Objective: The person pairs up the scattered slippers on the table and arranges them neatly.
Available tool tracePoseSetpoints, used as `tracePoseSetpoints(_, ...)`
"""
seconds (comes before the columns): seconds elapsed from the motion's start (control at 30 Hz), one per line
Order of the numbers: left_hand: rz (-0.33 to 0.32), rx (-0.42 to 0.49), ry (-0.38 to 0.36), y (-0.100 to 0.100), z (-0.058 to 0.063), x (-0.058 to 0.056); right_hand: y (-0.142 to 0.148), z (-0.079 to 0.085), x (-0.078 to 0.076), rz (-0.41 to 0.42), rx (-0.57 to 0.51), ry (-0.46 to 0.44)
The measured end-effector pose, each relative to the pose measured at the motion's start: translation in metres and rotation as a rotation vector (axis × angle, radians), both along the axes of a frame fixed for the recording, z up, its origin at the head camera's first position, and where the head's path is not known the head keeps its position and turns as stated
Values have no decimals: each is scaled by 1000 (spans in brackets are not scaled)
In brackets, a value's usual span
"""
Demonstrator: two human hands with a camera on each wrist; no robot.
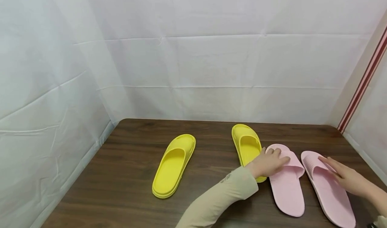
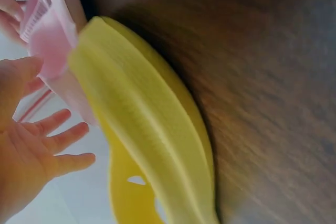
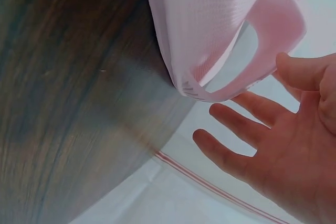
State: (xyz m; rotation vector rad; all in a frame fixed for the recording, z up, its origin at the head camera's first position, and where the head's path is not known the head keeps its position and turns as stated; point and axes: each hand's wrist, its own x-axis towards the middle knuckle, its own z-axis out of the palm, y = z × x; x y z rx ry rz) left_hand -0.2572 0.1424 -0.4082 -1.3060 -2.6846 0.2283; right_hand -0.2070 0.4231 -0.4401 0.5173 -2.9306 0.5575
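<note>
Two pink slippers lie side by side on the right of the table. My left hand [image 1: 269, 162] is over the strap of the left pink slipper [image 1: 287, 191], its fingers spread in the left wrist view. Over the right side of the other pink slipper [image 1: 332, 197] is my right hand [image 1: 347, 176]. In the right wrist view its thumb and forefinger are at the strap's edge, with the other fingers extended apart; firm contact cannot be made out. A yellow slipper [image 1: 248, 147] stands beside the pink pair, partly hidden by my left hand and sleeve.
A second yellow slipper [image 1: 173, 167] lies left of centre on the dark wooden table [image 1: 121, 174], its toe pointing away. White cloth [image 1: 211, 60] hangs behind the table and along both sides. A red-striped band [image 1: 362, 80] runs down the right corner.
</note>
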Motion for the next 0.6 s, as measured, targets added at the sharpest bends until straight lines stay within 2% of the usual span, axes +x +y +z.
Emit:
tracePoseSetpoints(0.17, -9, -56, 47, -2, 2, 16, 0, 2, 13, 7, 59, 133)
tracePoseSetpoints(0.3, -32, -77, 116, -9, 1, 27, -1, 2, 26, -1, 104, 173)
tracePoseSetpoints(0.43, -14, -80, 114, -15, 2, 35, -3, 0, 35, -14, 142, 194)
tracePoseSetpoints(0.6, 29, -102, 105, -17, 3, 37, -4, -4, 36, 4, 127, 252)
